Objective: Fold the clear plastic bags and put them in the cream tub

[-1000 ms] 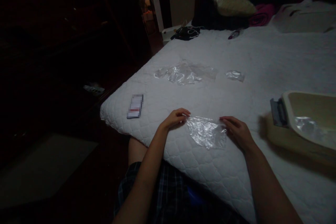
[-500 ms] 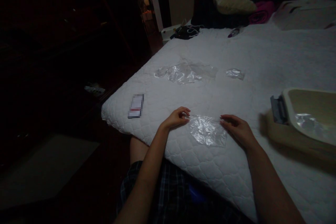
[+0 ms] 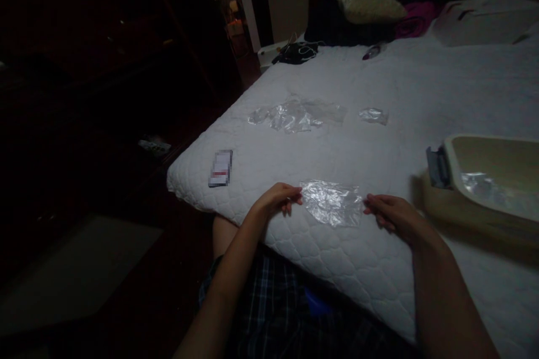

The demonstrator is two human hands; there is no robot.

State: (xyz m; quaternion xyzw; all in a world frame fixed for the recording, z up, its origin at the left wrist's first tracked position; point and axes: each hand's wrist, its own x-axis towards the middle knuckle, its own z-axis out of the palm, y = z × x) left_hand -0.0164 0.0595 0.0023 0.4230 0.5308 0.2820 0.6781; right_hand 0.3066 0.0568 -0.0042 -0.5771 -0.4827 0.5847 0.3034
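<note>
A crinkled clear plastic bag (image 3: 330,203) lies spread on the white quilted bed near its front edge. My left hand (image 3: 281,197) pinches the bag's left edge between thumb and fingers. At the opposite side, my right hand (image 3: 391,214) is closed in a pinch at the bag's right edge; the see-through rim there is hard to make out. Farther up the bed lie a larger heap of clear plastic (image 3: 292,116) and a small folded plastic piece (image 3: 373,116).
A cream plastic bin (image 3: 438,199) with a grey handle clip stands on the right, clear plastic inside it. A phone (image 3: 220,168) lies near the bed's left corner. Farther back are a dark bundle with cords (image 3: 297,52), a pillow (image 3: 370,4) and a whitish box (image 3: 484,19).
My fingers have closed from a looser pose into pinches at the bag's edges. My right hand has shifted slightly right and the bag looks flatter. The view has moved a little.
</note>
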